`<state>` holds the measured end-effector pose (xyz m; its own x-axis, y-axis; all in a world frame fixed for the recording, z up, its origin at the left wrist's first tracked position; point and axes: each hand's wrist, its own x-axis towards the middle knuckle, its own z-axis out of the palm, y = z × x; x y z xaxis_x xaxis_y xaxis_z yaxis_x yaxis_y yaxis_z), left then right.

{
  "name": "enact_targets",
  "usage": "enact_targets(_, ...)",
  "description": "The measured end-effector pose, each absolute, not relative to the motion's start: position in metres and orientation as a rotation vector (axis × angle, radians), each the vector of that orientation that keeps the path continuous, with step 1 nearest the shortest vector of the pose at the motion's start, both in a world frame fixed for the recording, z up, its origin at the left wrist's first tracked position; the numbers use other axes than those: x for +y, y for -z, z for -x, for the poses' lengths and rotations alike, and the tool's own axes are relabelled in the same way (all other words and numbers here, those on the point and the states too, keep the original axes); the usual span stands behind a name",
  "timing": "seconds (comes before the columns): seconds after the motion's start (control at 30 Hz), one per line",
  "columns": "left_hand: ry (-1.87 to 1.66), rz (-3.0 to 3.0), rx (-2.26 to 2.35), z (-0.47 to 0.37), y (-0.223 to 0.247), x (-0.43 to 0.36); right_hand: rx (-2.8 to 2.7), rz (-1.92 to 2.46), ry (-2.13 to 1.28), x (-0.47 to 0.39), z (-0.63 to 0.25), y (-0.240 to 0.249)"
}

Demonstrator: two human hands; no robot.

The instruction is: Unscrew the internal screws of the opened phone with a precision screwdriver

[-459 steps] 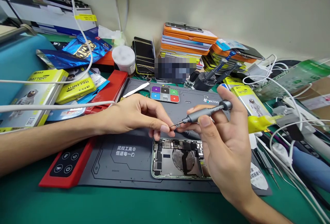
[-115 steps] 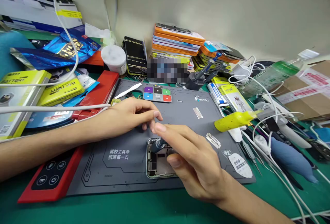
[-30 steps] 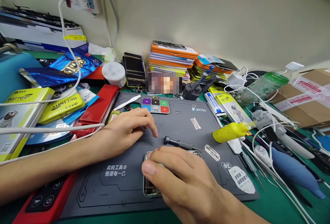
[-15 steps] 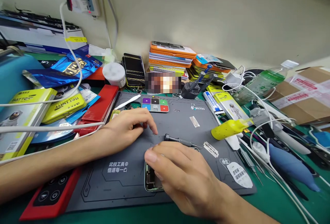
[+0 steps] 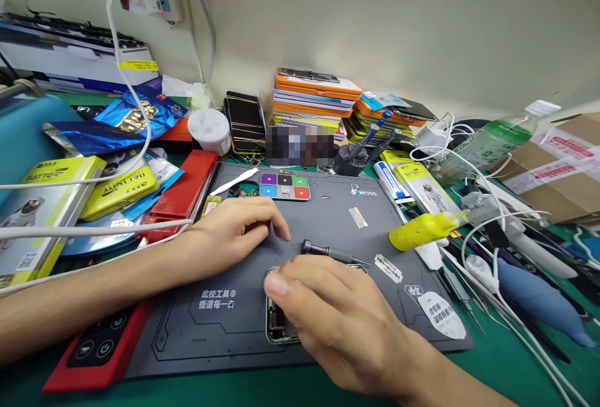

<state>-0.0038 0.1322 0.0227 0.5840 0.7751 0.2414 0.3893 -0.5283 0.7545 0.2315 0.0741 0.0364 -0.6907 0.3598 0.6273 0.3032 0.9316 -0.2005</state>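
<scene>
- right hand [image 5: 349,326] curled over the opened phone [image 5: 281,326] on the grey mat [image 5: 253,354]; whether it grasps anything, I cannot tell;
- left hand [image 5: 239,229] loosely bent, seemingly resting on the mat;
- screwdriver [image 5: 330,253] lying just beyond the right hand

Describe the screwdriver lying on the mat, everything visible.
The screwdriver is slim, dark grey and metal-looking, with a wider round cap, a narrow neck, a textured grip and a thin shaft ending in a fine tip. It lies on its side on the grey mat, cap to the left, tip to the right towards the razor blade. It sits just beyond the right hand and the opened phone; whether it touches either is unclear. The tip's shape is too small to read.
</scene>
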Motion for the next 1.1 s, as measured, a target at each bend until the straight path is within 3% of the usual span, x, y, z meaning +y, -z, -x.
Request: enact_targets(1.1,-0.719,-2.192,0.852,0.0034,-0.0189,0.1324,-2.411,0.515,-0.116,0.0741,-0.2316,-0.0369)
